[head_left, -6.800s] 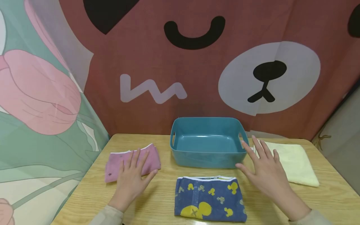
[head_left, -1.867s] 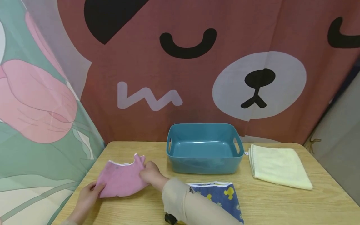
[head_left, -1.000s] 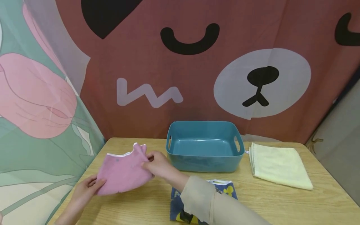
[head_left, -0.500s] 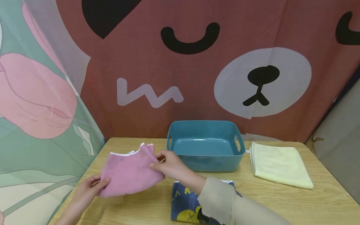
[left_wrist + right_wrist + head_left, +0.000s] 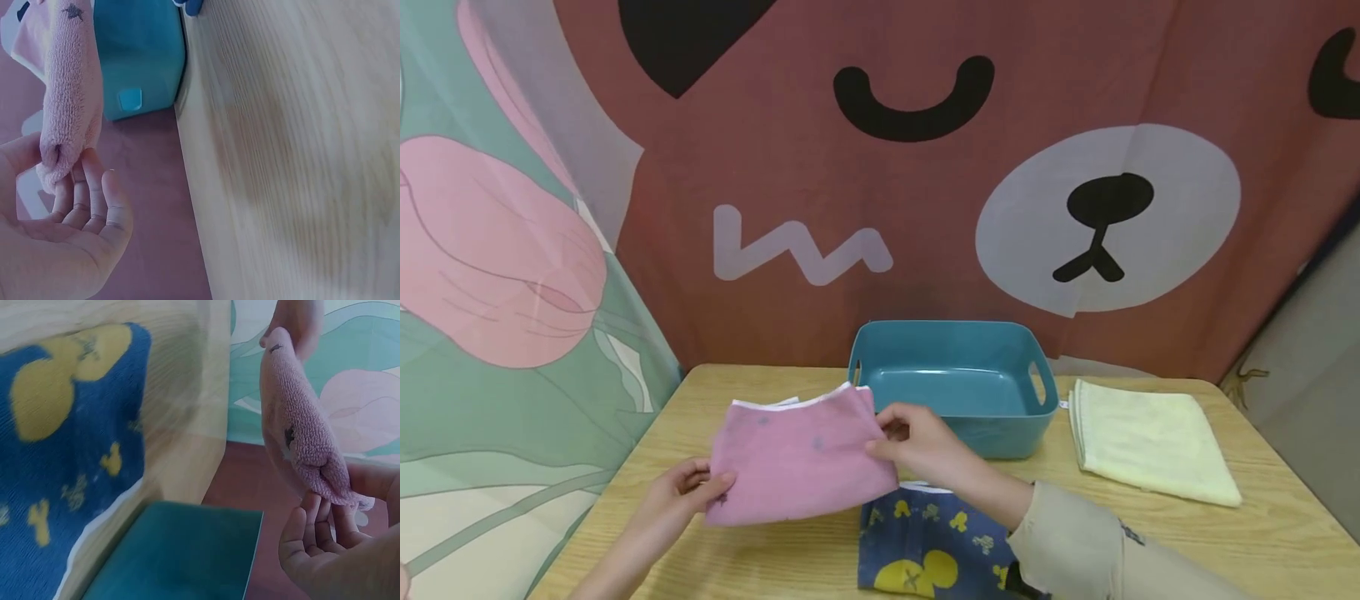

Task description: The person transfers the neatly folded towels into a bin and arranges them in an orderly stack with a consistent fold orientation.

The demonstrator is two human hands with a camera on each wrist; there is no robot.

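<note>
A folded pink towel (image 5: pixel 797 458) with white edging and small grey stars is held up over the table between both hands. My left hand (image 5: pixel 681 496) pinches its left end between thumb and fingers; the left wrist view shows the terry cloth (image 5: pixel 72 87) bunched in that pinch. At the opposite end my right hand (image 5: pixel 917 437) pinches the towel's right edge, in front of the basin's near left side. Seen from the right wrist, the towel (image 5: pixel 306 425) stretches from the right fingers toward the other hand. Its right part overlaps the teal basin (image 5: pixel 1000 435) in the head view.
A folded blue towel with yellow mouse-head prints (image 5: pixel 917 542) lies at the front, partly covered by the right sleeve (image 5: pixel 1075 542). To the basin's right is a folded pale yellow towel (image 5: pixel 1157 442). A bear-print curtain (image 5: pixel 775 325) hangs behind the wooden table (image 5: pixel 1262 550).
The pink towel was first lying at the table's left under the open left hand. Both hands then gripped and lifted it, and over the last second carried it rightward toward the basin.
</note>
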